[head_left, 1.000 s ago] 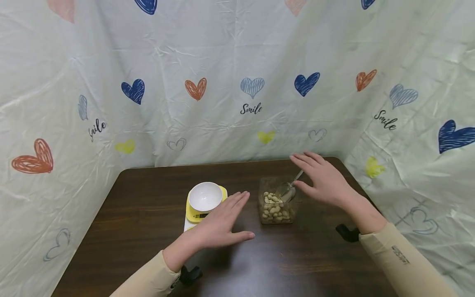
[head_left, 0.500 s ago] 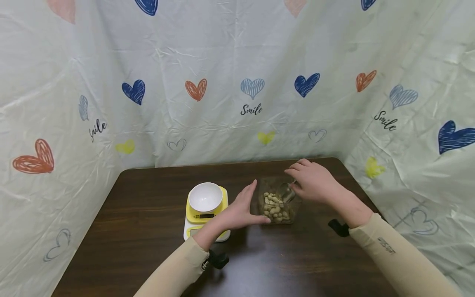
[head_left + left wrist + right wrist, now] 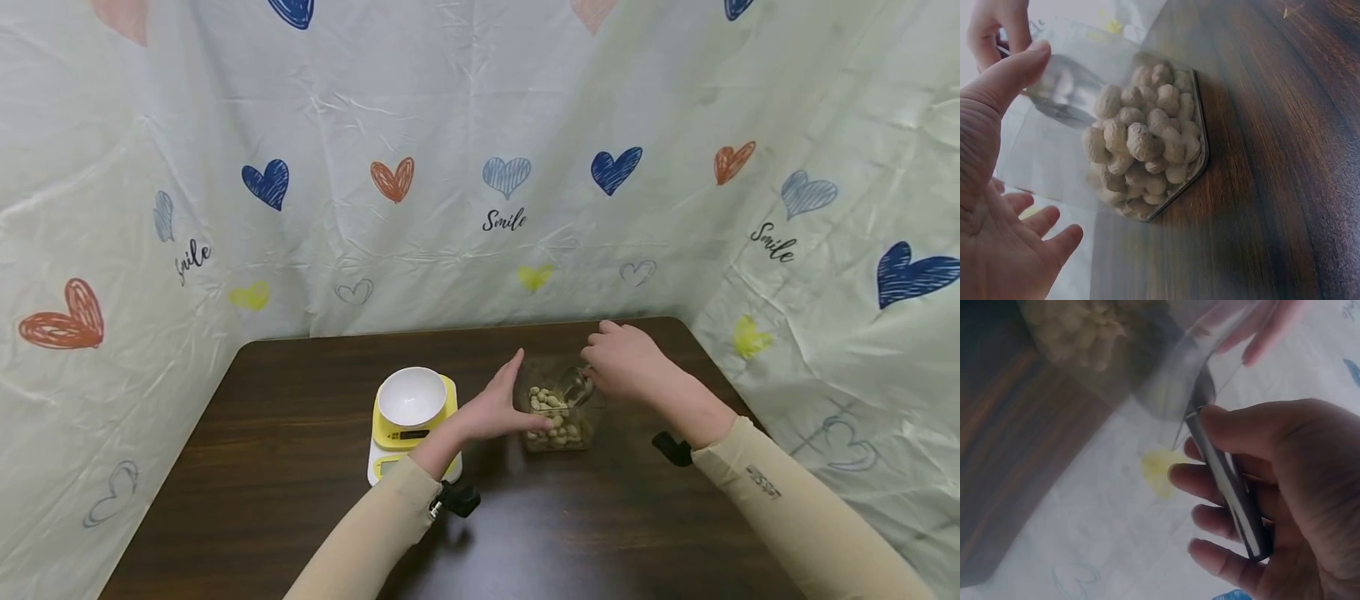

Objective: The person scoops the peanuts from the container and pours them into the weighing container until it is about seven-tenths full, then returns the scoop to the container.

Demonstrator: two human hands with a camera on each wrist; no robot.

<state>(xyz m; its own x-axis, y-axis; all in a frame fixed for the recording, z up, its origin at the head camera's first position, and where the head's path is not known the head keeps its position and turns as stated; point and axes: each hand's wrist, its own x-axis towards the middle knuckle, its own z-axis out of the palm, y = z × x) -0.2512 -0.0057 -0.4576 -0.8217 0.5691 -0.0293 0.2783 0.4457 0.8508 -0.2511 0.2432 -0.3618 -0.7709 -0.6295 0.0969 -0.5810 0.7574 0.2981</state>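
A clear square container (image 3: 1054, 150) stands on the table, holding a pile of unshelled peanuts (image 3: 1144, 134). A metal scoop (image 3: 576, 387) leans in it, its bowl against the peanuts. My right hand (image 3: 627, 360) holds the scoop's handle (image 3: 1227, 484), thumb on top and fingers bent round it. At the container's left side is my left hand (image 3: 491, 408), thumb and fingers spread apart, the thumb in front. Whether the left hand touches the wall, I cannot tell. In the left wrist view its fingers (image 3: 1041, 222) are extended.
Left of the container, a white bowl (image 3: 412, 397) sits on a yellow and white kitchen scale (image 3: 388, 437), partly behind my left forearm. The dark wooden table (image 3: 285, 433) meets a white heart-printed curtain (image 3: 442, 275) at its back and sides.
My left hand has moved right and forward from in front of the scale to the container. My right hand has come down, and its fingers have closed round the scoop's handle.
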